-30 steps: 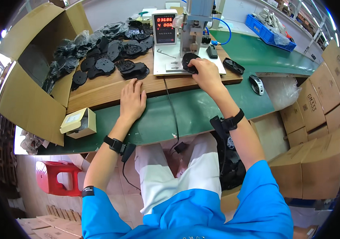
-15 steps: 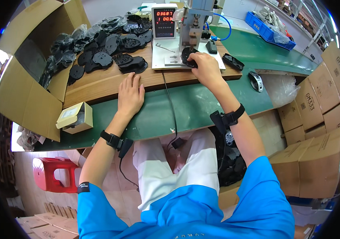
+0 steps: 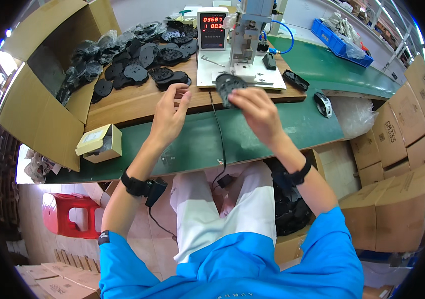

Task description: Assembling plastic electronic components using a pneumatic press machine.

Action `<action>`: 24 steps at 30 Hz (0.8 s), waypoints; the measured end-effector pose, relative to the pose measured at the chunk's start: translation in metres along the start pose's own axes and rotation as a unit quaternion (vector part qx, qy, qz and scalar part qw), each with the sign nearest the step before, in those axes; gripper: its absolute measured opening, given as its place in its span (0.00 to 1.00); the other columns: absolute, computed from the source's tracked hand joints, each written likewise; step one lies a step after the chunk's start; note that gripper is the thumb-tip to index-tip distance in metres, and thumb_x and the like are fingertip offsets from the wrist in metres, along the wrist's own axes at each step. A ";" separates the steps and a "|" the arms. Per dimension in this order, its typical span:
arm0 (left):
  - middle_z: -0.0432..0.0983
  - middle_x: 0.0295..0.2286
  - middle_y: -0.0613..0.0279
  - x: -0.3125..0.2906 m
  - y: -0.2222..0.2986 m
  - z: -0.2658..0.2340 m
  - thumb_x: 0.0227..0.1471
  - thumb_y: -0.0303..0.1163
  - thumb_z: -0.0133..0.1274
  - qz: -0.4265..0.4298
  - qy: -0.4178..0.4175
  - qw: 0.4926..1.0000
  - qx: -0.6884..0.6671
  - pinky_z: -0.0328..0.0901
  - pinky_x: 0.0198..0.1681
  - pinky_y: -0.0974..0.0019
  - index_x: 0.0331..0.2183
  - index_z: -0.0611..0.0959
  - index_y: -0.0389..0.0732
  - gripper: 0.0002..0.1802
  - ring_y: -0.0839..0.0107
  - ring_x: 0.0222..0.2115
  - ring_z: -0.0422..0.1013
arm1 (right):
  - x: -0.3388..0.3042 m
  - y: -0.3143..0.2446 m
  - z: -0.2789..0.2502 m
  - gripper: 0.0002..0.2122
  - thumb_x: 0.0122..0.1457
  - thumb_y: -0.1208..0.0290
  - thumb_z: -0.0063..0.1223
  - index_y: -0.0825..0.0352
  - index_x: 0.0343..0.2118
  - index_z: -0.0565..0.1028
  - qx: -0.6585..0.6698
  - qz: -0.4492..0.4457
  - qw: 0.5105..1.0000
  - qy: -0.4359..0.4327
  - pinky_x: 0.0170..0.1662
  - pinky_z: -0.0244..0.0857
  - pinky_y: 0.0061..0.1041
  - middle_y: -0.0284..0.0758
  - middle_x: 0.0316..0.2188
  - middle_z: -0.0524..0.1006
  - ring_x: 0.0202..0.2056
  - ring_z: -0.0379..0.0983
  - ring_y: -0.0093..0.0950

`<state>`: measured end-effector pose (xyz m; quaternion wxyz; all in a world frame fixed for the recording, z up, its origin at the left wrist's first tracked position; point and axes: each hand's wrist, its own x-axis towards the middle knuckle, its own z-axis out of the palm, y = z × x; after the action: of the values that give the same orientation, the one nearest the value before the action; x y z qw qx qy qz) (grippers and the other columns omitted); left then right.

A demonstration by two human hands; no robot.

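My right hand [image 3: 259, 110] pinches a flat black plastic part [image 3: 230, 87] by its right side, just in front of the small press [image 3: 246, 45]. The part is tilted and off the press base [image 3: 207, 74]. To the left, my left hand [image 3: 170, 112] is raised over the front of the wooden board [image 3: 122, 113], fingers half curled and apart, with nothing in it. Behind that hand lies a black plastic shell [image 3: 173, 78] at the edge of a pile of similar black parts [image 3: 147, 55].
A box with a red digital display [image 3: 213, 30] stands beside the press. A large open carton [image 3: 38, 114] and a small box [image 3: 100, 144] are at the left. On the green table [image 3: 292, 119] lie a black shell [image 3: 295, 80] and a silver-black piece [image 3: 323, 104]. A blue crate [image 3: 339, 42] stands far right.
My right hand has drawn the black part off the press base toward me. My left hand has lifted from the board and turned inward. The press head has risen.
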<state>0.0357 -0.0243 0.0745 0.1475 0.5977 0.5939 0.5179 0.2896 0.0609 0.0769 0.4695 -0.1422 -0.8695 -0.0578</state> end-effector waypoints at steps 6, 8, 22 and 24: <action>0.81 0.35 0.64 -0.001 0.037 -0.009 0.65 0.39 0.59 -0.088 -0.175 0.958 -0.209 0.69 0.40 0.73 0.49 0.80 0.33 0.20 0.79 0.33 0.73 | -0.009 -0.056 -0.025 0.18 0.47 0.77 0.64 0.64 0.45 0.82 -0.009 -0.066 0.998 -0.023 0.49 0.77 0.29 0.33 0.47 0.81 0.48 0.78 0.33; 0.81 0.34 0.64 -0.003 0.041 -0.010 0.63 0.38 0.61 -0.106 -0.180 0.953 -0.220 0.69 0.37 0.73 0.48 0.81 0.33 0.19 0.80 0.32 0.74 | -0.010 -0.061 -0.028 0.18 0.46 0.77 0.63 0.64 0.44 0.82 -0.006 -0.070 0.997 -0.024 0.49 0.77 0.28 0.32 0.48 0.80 0.48 0.78 0.32; 0.79 0.27 0.71 -0.018 0.037 -0.008 0.63 0.42 0.60 -0.155 -0.212 0.952 -0.156 0.62 0.29 0.76 0.37 0.84 0.39 0.15 0.85 0.26 0.69 | -0.022 -0.066 -0.029 0.17 0.47 0.77 0.60 0.64 0.43 0.81 0.024 -0.085 0.994 -0.063 0.52 0.77 0.30 0.32 0.49 0.80 0.51 0.77 0.33; 0.79 0.27 0.69 -0.019 0.033 -0.007 0.64 0.41 0.58 -0.144 -0.222 0.949 -0.168 0.63 0.30 0.75 0.40 0.84 0.36 0.16 0.84 0.27 0.69 | -0.024 -0.065 -0.029 0.17 0.48 0.77 0.60 0.64 0.43 0.81 0.027 -0.084 0.994 -0.067 0.52 0.77 0.30 0.33 0.48 0.80 0.51 0.77 0.33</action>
<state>0.0530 -0.0520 0.0956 0.4474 0.5721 0.5301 0.4377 0.3053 -0.0123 0.0754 0.4076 -0.0597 -0.9090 -0.0640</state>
